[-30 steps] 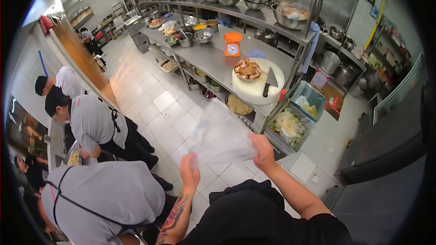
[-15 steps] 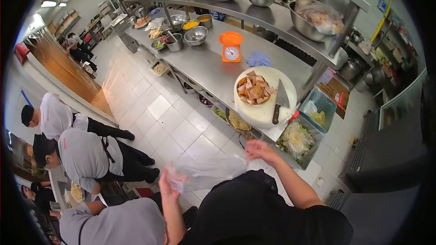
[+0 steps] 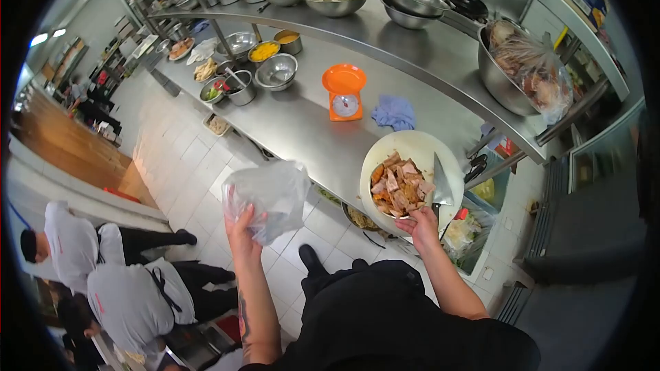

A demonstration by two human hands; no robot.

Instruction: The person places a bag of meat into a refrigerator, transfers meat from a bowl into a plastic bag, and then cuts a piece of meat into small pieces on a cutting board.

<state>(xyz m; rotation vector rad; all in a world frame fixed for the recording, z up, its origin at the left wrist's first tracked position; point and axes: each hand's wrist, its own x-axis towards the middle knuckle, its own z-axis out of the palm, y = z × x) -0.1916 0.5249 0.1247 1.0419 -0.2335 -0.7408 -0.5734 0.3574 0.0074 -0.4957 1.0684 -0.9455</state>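
A clear plastic bag [image 3: 275, 189] hangs from my left hand [image 3: 245, 228], whose fingers are closed on it, out in front of the table edge. My right hand [image 3: 419, 225] grips the near rim of a bowl filled with chopped cooked meat [image 3: 400, 185]. That bowl rests on a round white cutting board [image 3: 392, 143]. Just right of the bowl lies a knife [image 3: 443, 182] on the board, its handle partly hidden behind my right hand. An orange scale [image 3: 345, 93] and a crumpled blue cloth [image 3: 394, 112] are behind the board.
Metal bowls [image 3: 277, 72] and pots stand on the steel table [image 3: 302, 134] to the left. The overhead shelf [image 3: 426, 51] carries more bowls and a bagged heap of meat [image 3: 526, 62]. Co-workers [image 3: 130, 302] stand at the lower left. A bin with leafy greens [image 3: 460, 233] sits below right.
My left hand has lifted the bag up and away from my right hand. My right hand has let go of the bag and taken hold of the bowl of meat. The view has moved nearer the table.
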